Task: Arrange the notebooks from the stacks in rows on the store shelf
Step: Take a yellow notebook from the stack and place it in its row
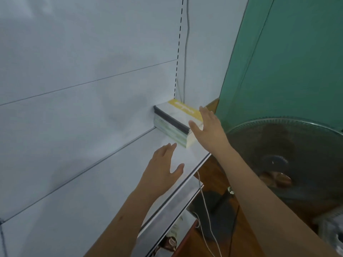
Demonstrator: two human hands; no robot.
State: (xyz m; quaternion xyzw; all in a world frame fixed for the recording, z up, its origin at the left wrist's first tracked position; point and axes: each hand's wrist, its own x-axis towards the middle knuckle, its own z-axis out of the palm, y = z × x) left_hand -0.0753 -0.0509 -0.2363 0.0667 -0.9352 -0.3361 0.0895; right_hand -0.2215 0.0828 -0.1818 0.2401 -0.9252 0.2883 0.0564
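While the right hand meets it: the flat stack of thin paper notebooks with a white-and-yellow top cover lies in the far right corner of the pale grey metal store shelf, pushed against the back panel.
Right hand: the right hand rests on the stack's near right corner, fingers straight over the top cover and thumb lying against the front edge; it looks laid on rather than clamped.
Left hand: the left hand hovers over bare shelf just in front of the stack, fingers spread and relaxed, holding nothing and apart from the notebooks.
Weight: a stack this thick is probably fairly heavy as a block, better lifted with two hands.
Stiffness: each notebook is likely floppy alone, but the stack together should be firm.
Slip: glossy covers may slide over one another, so upper books could shear off if pushed from one side.
Where to hold: likely both short ends, palms squeezing inward, or thumb on top and fingers under.
Nearby: a grey-grilled round electric fan stands right of the shelf.
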